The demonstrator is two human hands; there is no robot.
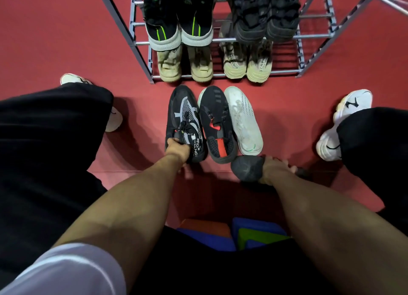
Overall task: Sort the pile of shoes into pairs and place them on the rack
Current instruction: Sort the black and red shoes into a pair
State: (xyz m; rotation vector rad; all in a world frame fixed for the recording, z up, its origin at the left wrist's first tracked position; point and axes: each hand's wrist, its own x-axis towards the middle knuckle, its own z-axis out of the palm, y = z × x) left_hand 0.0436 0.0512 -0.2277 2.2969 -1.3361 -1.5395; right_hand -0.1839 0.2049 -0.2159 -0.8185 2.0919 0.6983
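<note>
Red floor (66, 40), grey rack (141, 51); left hand (177, 150) grips patterned shoe (184, 118), right hand (273, 168) seemingly dark shoe (247, 167)

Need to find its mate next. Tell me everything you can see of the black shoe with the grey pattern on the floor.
The black shoe lies upright on the red floor before the rack, toe toward it. Mesh-like upper with grey-white pattern, black laces, white lettering near the heel. The left hand grips its heel. Its right side touches a black-and-red shoe.
</note>
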